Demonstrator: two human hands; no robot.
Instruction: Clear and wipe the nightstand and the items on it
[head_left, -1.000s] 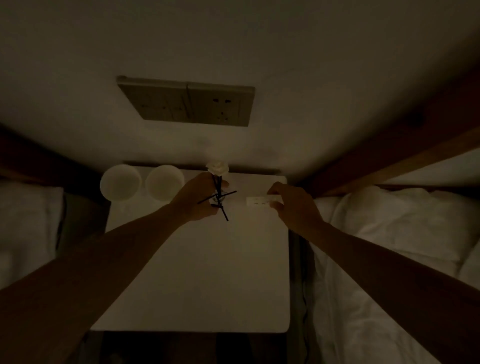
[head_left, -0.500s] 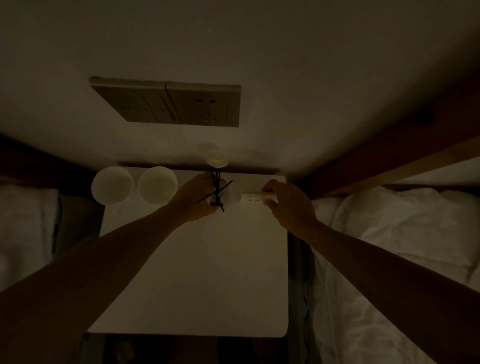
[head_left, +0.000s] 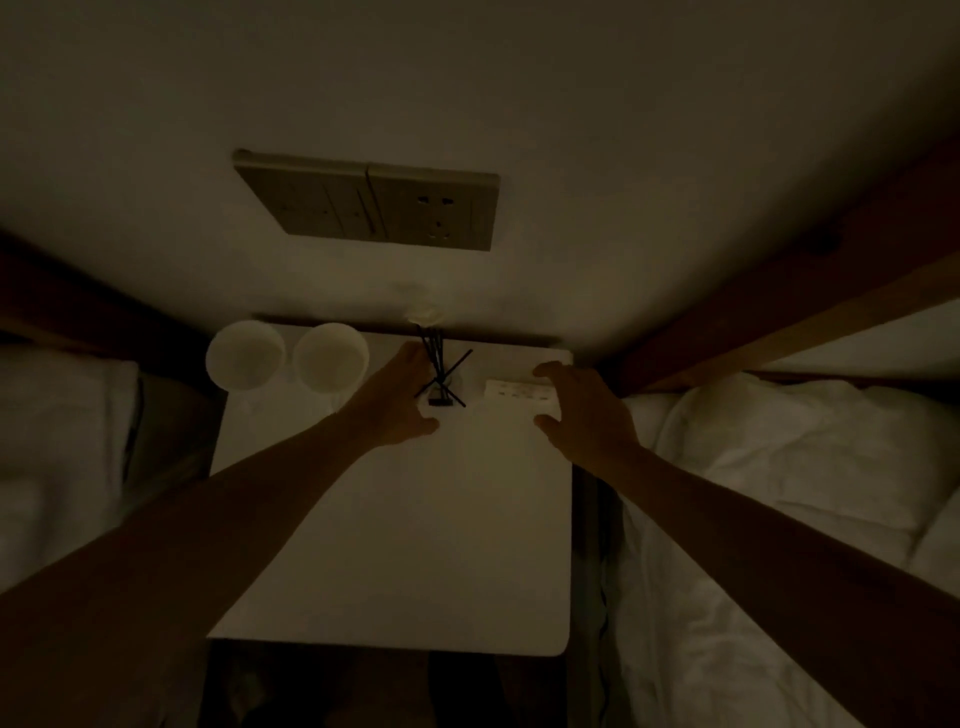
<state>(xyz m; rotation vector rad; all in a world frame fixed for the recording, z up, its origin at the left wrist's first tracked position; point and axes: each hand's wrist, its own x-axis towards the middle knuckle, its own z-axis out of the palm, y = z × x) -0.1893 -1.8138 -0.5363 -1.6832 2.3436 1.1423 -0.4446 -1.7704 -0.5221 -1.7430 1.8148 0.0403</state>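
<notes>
The white nightstand (head_left: 395, 545) stands against the wall between two beds. A reed diffuser (head_left: 440, 387) with black sticks and a white flower on top stands at its back edge. My left hand (head_left: 397, 402) curves around the diffuser's left side, thumb below its base; in the dim light I cannot see whether it grips. To the right lies a flat white remote (head_left: 511, 397). My right hand (head_left: 587, 415) hovers at its right end with thumb and fingers spread on either side. Two white cups (head_left: 245, 356) (head_left: 331, 357) stand at the back left corner.
A switch and socket panel (head_left: 374, 200) is on the wall above the nightstand. White bedding lies to the left (head_left: 57, 441) and to the right (head_left: 779, 493). A wooden headboard rail (head_left: 779, 322) runs along the right bed. The room is very dim.
Both hands moved the diffuser and the remote toward the back of the nightstand. The right hand's fingers, pinched on the remote before, are now spread. The left thumb has dropped below the diffuser's base.
</notes>
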